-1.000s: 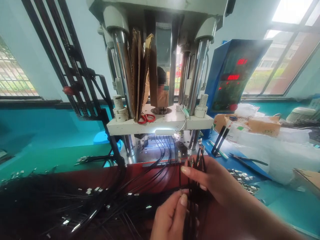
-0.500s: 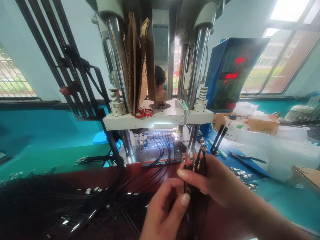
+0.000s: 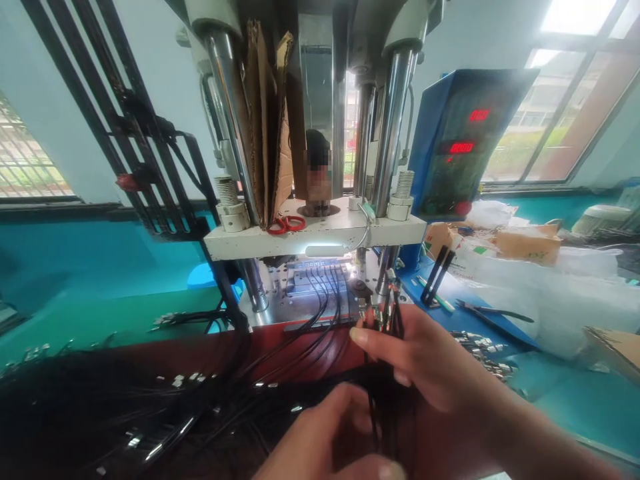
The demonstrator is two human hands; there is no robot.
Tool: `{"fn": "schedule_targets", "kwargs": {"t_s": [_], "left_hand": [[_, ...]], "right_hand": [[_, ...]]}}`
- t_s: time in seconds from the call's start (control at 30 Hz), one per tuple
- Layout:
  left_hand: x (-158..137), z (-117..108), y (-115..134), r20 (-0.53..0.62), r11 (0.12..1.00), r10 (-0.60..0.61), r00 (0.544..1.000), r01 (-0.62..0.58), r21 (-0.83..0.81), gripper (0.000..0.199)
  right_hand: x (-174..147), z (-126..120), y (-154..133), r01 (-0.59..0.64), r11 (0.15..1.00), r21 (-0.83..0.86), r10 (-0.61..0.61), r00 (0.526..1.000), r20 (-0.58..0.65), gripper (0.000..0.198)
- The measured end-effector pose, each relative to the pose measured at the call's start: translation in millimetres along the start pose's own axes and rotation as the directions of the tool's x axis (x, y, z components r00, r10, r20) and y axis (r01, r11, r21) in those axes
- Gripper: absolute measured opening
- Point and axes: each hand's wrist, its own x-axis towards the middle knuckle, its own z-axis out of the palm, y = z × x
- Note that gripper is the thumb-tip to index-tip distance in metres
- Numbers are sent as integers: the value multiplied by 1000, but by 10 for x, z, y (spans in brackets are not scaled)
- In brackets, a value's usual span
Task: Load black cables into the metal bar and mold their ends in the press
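My right hand [image 3: 415, 350] is closed around a bunch of black cables [image 3: 397, 320], whose metal connector ends stick up above the thumb and fingers. The rest of these cables hang down below that hand over the dark red table edge. My left hand [image 3: 325, 430] is lower, beside the hanging lengths, with its thumb and curled index finger apart. Beyond the hands, the press [image 3: 315, 240] has a metal mould [image 3: 317, 280] on its lower plate, and several black cables run out of it towards me. A large pile of black cables [image 3: 125, 407] with metal ends lies at the left.
A blue control box [image 3: 475, 143] with red digits stands right of the press. Pliers [image 3: 495, 311], loose connectors [image 3: 480, 347] and plastic bags [image 3: 530, 293] lie on the right. Red-handled scissors [image 3: 287, 225] and cardboard [image 3: 267, 127] rest on the upper plate.
My left hand has moved down and left, away from the right fingertips, and its thumb and index finger have parted. My right hand, still gripping the cables, has shifted slightly left.
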Motion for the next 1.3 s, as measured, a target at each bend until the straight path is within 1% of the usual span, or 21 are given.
{"fn": "schedule_targets", "kwargs": {"t_s": [0.03, 0.07, 0.1, 0.17, 0.23, 0.3, 0.37, 0.43, 0.5, 0.57, 0.73, 0.83, 0.9, 1.0, 1.07, 1.2, 1.3], "left_hand": [[67, 43, -21, 19, 995, 45, 999, -43, -91, 43], [147, 85, -68, 61, 983, 75, 995, -63, -174, 45], [228, 122, -136, 98, 974, 66, 993, -42, -224, 38], [359, 170, -292, 98, 947, 87, 991, -52, -316, 33], [414, 186, -405, 84, 904, 75, 994, -33, -426, 34], [400, 187, -434, 81, 853, 53, 995, -3, -521, 35], [363, 191, -396, 78, 824, 29, 996, 21, -566, 33], [341, 201, -342, 48, 829, -4, 999, 30, -559, 29], [347, 211, -314, -8, 847, -28, 1000, 20, -532, 25], [369, 213, -322, -50, 867, -42, 998, 12, -498, 24], [396, 183, -356, -71, 890, -52, 996, 14, -455, 32], [387, 150, -313, -93, 899, -38, 995, -7, -438, 31], [383, 121, -279, -78, 898, -22, 997, -14, -440, 30], [376, 80, -247, -37, 902, 1, 999, -17, -431, 28], [367, 66, -233, -34, 914, 0, 999, -14, -406, 28], [329, 91, -184, -44, 940, -15, 999, -1, -341, 24], [302, 128, -134, -93, 954, -25, 995, -4, -298, 23]], "right_hand": [[25, 39, 44, -4, 999, 45, 4, 1000, 2, 26], [49, 68, 81, -15, 997, 80, 15, 1000, 6, 26], [72, 85, 113, -38, 993, 108, 37, 999, 10, 26], [104, 71, 163, -110, 982, 154, 104, 994, 42, 29], [116, 4, 207, -178, 965, 195, 152, 979, 138, 27], [114, -82, 259, -190, 952, 238, 138, 966, 220, 19], [111, -152, 327, -161, 952, 259, 96, 964, 247, 15], [116, -189, 405, -139, 950, 281, 72, 969, 236, 19], [126, -199, 474, -118, 950, 289, 53, 973, 223, 24], [136, -195, 521, -99, 955, 280, 39, 976, 213, 24], [149, -199, 534, -48, 972, 230, 9, 986, 166, 21], [149, -219, 515, -26, 983, 180, 2, 991, 133, 22], [143, -233, 505, -29, 989, 145, 10, 992, 129, 20], [129, -248, 489, -59, 993, 104, 40, 984, 175, 19], [125, -252, 474, -76, 994, 75, 58, 974, 217, 20], [130, -251, 456, -59, 996, 70, 37, 960, 276, 20], [134, -257, 464, -57, 994, 96, 25, 951, 308, 21]]}}
